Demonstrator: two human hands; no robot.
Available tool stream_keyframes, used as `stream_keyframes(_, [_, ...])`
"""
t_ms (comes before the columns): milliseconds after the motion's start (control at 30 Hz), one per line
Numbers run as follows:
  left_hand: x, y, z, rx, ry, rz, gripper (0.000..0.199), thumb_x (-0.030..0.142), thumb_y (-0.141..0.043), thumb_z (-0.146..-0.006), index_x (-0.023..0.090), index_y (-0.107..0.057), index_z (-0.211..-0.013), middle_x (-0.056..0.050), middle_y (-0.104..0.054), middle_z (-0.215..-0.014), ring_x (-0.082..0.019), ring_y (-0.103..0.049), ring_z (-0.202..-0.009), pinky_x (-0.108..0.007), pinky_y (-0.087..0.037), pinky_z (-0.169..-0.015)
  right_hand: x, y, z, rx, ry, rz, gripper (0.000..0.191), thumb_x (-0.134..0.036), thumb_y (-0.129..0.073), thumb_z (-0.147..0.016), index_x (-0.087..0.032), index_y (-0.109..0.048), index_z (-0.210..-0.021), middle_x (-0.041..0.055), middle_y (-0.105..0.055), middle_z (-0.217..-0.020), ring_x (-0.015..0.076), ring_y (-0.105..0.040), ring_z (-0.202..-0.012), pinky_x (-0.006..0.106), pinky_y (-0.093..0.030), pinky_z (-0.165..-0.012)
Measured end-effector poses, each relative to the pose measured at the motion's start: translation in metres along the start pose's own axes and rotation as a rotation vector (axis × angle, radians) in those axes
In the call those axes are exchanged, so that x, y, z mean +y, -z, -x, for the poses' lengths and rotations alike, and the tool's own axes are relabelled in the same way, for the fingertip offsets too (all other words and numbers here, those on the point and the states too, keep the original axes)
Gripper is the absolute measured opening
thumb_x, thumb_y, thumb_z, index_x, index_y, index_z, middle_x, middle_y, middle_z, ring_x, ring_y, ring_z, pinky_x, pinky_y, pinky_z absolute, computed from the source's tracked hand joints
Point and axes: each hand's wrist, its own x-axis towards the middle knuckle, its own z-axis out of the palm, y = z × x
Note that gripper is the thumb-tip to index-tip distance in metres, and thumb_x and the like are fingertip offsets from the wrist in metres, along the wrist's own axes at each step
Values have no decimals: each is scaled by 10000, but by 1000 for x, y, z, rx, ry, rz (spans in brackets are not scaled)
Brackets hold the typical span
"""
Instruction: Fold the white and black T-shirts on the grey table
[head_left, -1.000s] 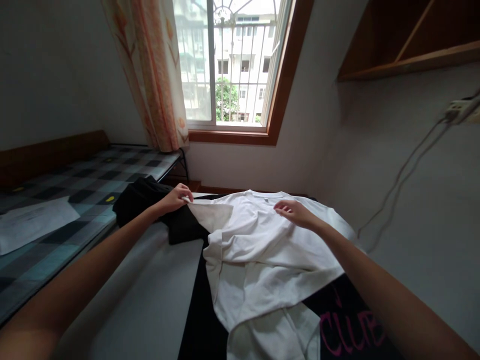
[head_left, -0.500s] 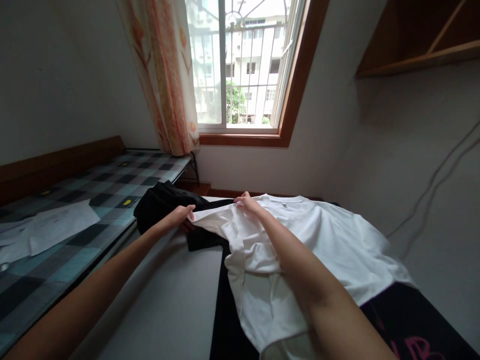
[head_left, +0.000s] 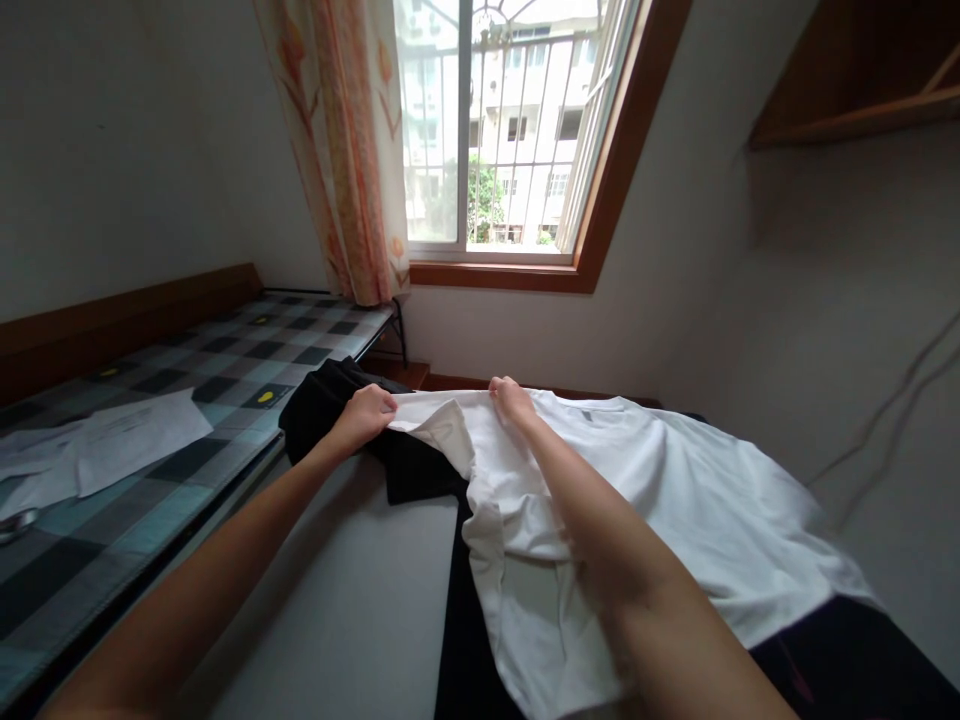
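Note:
A white T-shirt [head_left: 660, 480] lies spread over black clothing, its collar toward the window and its near part rumpled and folded. My left hand [head_left: 367, 410] is closed on the end of the shirt's left sleeve, holding it out to the left. At the shoulder, near the collar, my right hand [head_left: 512, 398] pinches the top edge of the fabric. Between the two hands the sleeve is drawn fairly straight. Black garment [head_left: 424, 468] shows beneath the sleeve, and a bunched black cloth [head_left: 319, 395] lies behind my left hand.
A pale grey board or tabletop [head_left: 330, 600] carries the clothes. On the left stands a bed with a checkered cover [head_left: 172, 375], with papers [head_left: 142, 445] on it. Ahead are a curtain [head_left: 352, 150] and a barred window [head_left: 517, 140]; a wooden shelf [head_left: 847, 125] hangs at upper right.
My left hand has turned and lifted the sleeve end slightly, so the sleeve is straighter and its cuff flap shows. My right hand still grips the shoulder. The view has shifted a little left.

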Motion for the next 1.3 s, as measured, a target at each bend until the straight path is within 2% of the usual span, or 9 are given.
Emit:
stream_keyframes(167, [10, -9, 15, 143, -275, -316, 204, 118, -559, -775, 186, -734, -856, -118, -570, -1264, -299, -519, -1179, -406, -408, -976, -5, -7, 11, 53, 53, -20, 332, -198, -488, -910, -215, -585, -1227, 132, -555, -1244, 199, -617, -894, 266, -422, -738])
stream_keyframes(267, [22, -24, 18, 90, -479, -289, 326, 118, -528, -794, 193, -699, -1062, -130, -538, -1345, -316, -440, -1281, -481, -280, -1076, -10, 1, 23, 60, 138, -25, 254, -259, -557, -895, -208, -635, -1131, 126, -558, -1234, 185, -616, -858, 262, -425, -709])
stream_keyframes(367, [33, -40, 12, -44, -414, -224, 574, 177, -556, -779, 178, -519, -1352, -164, -532, -1363, -328, -501, -1228, -486, -295, -1049, -18, 8, 43, -71, 252, -19, 193, -342, -574, -899, -189, -692, -901, 86, -663, -983, 177, -605, -800, 256, -413, -687])
stream_keyframes(500, [38, -51, -2, -188, -248, -148, 727, 199, -597, -729, 122, -417, -1429, -172, -642, -1182, -343, -569, -1133, -471, -349, -996, -31, 13, 79, -269, 388, -94, 342, -454, -546, -912, -176, -701, -787, 40, -674, -741, 146, -557, -658, 246, -377, -617])
stream_keyframes(633, [28, -43, -6, -192, -225, 75, 671, 134, -579, -644, 140, -539, -1314, -68, -670, -944, -240, -623, -886, -361, -442, -872, -40, 20, 114, -358, 489, -212, 287, -405, -549, -915, -179, -716, -859, 24, -687, -782, 121, -556, -655, 215, -374, -600])
stream_keyframes(833, [-2, -19, 25, -466, -427, 235, 169, 146, -516, -636, 163, -684, -649, -29, -616, -750, -170, -581, -725, -253, -452, -708, -30, 32, 148, -397, 700, -204, 154, -225, -596, -862, -181, -735, -912, 61, -669, -914, 125, -581, -715, 223, -420, -670])
stream_keyframes(1067, [-19, -9, 57, -479, -323, 25, 204, 161, -576, -618, 233, -755, -683, -19, -680, -721, -169, -601, -672, -234, -442, -667, 64, 71, 169, -205, 552, -214, 192, -305, -575, -896, -193, -731, -882, 66, -683, -914, 163, -621, -805, 283, -474, -771])
stream_keyframes(1233, [16, -18, 50, -333, -353, -32, 214, 258, -591, -728, 221, -773, -834, -43, -700, -774, -179, -600, -672, -253, -441, -644, 180, 133, 191, 171, -214, -24, 158, -357, -696, -819, -224, -725, -899, 53, -680, -980, 183, -637, -898, 291, -512, -821])
stream_keyframes(1300, [39, -33, 44, -307, -406, 45, 231, 298, -580, -765, 216, -766, -875, -53, -709, -826, -184, -612, -722, -260, -461, -685, 216, 157, 204, 257, -355, 30, 241, -368, -636, -878, -221, -684, -1063, 87, -640, -1139, 198, -617, -991, 333, -515, -863])
